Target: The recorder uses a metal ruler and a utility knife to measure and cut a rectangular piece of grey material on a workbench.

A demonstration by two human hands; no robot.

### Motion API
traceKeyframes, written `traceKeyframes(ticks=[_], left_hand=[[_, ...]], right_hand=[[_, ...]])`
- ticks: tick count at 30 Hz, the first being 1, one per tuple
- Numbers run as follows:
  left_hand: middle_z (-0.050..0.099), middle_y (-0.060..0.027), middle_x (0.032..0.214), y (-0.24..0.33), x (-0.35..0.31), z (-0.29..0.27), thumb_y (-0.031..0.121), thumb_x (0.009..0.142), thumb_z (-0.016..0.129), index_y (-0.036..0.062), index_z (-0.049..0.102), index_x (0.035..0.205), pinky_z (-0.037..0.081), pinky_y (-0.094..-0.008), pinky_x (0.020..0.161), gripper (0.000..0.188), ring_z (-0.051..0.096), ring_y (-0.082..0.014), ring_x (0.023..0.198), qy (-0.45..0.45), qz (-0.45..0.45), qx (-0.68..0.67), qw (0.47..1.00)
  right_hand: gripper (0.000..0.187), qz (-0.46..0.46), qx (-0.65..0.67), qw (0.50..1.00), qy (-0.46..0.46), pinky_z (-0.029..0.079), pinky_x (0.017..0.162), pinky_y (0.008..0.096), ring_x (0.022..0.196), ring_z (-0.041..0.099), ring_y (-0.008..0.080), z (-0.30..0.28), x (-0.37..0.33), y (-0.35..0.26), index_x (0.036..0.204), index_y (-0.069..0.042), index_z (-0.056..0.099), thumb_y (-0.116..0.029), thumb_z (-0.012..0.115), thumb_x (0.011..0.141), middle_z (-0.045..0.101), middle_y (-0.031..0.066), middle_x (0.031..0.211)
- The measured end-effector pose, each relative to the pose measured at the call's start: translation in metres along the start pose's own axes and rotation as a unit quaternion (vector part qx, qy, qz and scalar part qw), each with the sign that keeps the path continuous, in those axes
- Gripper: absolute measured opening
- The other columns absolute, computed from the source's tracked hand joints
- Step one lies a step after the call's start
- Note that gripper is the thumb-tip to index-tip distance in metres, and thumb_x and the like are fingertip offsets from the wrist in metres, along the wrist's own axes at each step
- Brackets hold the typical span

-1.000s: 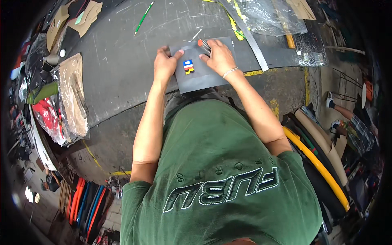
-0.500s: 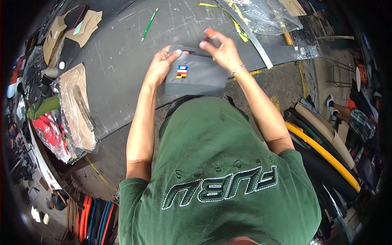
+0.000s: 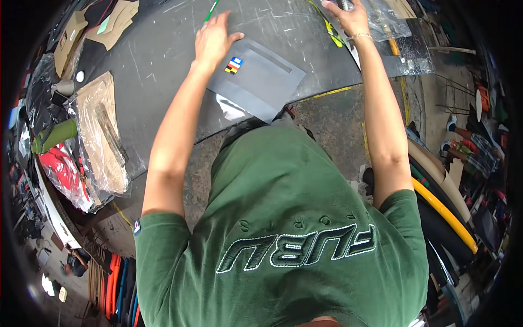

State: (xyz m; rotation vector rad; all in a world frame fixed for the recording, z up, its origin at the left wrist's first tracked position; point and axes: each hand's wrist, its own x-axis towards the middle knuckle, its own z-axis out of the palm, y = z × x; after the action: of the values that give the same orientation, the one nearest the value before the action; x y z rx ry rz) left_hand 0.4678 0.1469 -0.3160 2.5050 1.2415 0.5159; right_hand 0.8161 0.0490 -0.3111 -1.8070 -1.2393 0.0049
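Worktop [image 3: 158,82], dark and scratched, is filling the upper part of our view, its near edge running before a person in a green shirt [image 3: 294,201]. We are seeing a grey panel [image 3: 259,82] lying askew at the middle of that near edge, one corner projecting past it. A small patch [image 3: 233,65] in blue, white, red, yellow and black is sitting near the panel's far left side, and a narrow dark slot [image 3: 268,58] is running along its far right side. The left hand [image 3: 212,41] is lying or hovering just beside the panel, fingers parted, thumb pointing toward the panel's far corner; we are not discerning whether it is touching the worktop. A green pencil [image 3: 212,10] is lying just beside its fingertips, toward the far edge. The right hand [image 3: 350,19] is hovering over the worktop's far right part, thumb and fingers holding a metallic tool [image 3: 344,5], which the border of our view is partly cutting off. Near this hand, yellow strips [image 3: 331,32] and a clear plastic sheet [image 3: 388,20] are lying toward the right edge. Along the left edge we are finding brown paper [image 3: 92,103] in clear wrapping and, near it, a green roll [image 3: 54,135].
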Motion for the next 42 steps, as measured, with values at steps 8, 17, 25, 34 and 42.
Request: traceKeyframes(ticks=[8,17,25,34,42], left_hand=[[0.041,-0.0259,0.153,0.041,-0.163,-0.008,0.041,0.090,0.076,0.0082,0.048,0.150,0.033,-0.0591,0.114,0.075,0.039,-0.0424,0.142,-0.029,-0.084,0.072,0.993],[0.027,-0.0145,0.169,0.009,-0.109,0.004,0.034,0.101,0.057,0.0190,0.038,0.160,0.015,-0.0618,0.125,0.063,0.020,-0.0364,0.157,-0.112,0.048,0.101,0.987],[0.037,-0.0106,0.162,0.079,-0.099,0.044,0.047,0.098,0.059,0.0204,0.051,0.150,0.021,-0.0723,0.118,0.059,0.026,-0.0415,0.152,-0.072,0.033,0.083,0.993],[0.043,-0.0116,0.150,0.084,-0.088,0.051,0.061,0.085,0.066,0.0234,0.054,0.148,0.022,-0.0806,0.108,0.074,0.030,-0.0414,0.143,-0.052,0.034,0.120,0.991],[0.044,-0.0112,0.151,0.076,-0.093,0.056,0.064,0.087,0.067,0.0187,0.055,0.146,0.022,-0.0777,0.110,0.076,0.030,-0.0384,0.144,-0.015,0.038,0.103,0.994]], right_hand=[[0.044,0.333,0.117,0.931,-0.095,0.052,0.077,0.0273,0.086,0.066,0.0141,-0.135,-0.115,-0.023,0.126,0.003,0.068,-0.027,0.075,0.095,0.073,0.0073,0.103],[0.015,0.340,0.572,0.735,0.127,0.054,0.078,0.0327,0.082,0.065,0.0200,-0.174,-0.138,0.016,0.114,-0.003,0.063,-0.006,0.065,0.099,0.068,0.0080,0.089],[0.035,0.388,0.784,0.475,0.095,0.051,0.081,0.0363,0.091,0.057,0.0214,-0.133,-0.183,0.030,0.122,0.007,0.054,-0.020,0.060,0.101,0.058,0.0116,0.096],[0.046,0.338,0.866,0.363,0.064,0.042,0.118,0.0480,0.120,0.065,0.0272,-0.136,-0.191,-0.003,0.139,0.005,0.045,0.001,0.063,0.098,0.052,0.0134,0.128],[0.041,0.279,0.778,0.549,-0.127,0.043,0.114,0.0511,0.110,0.063,0.0233,-0.151,-0.156,-0.034,0.130,-0.006,0.052,-0.004,0.070,0.093,0.052,0.0066,0.123]])
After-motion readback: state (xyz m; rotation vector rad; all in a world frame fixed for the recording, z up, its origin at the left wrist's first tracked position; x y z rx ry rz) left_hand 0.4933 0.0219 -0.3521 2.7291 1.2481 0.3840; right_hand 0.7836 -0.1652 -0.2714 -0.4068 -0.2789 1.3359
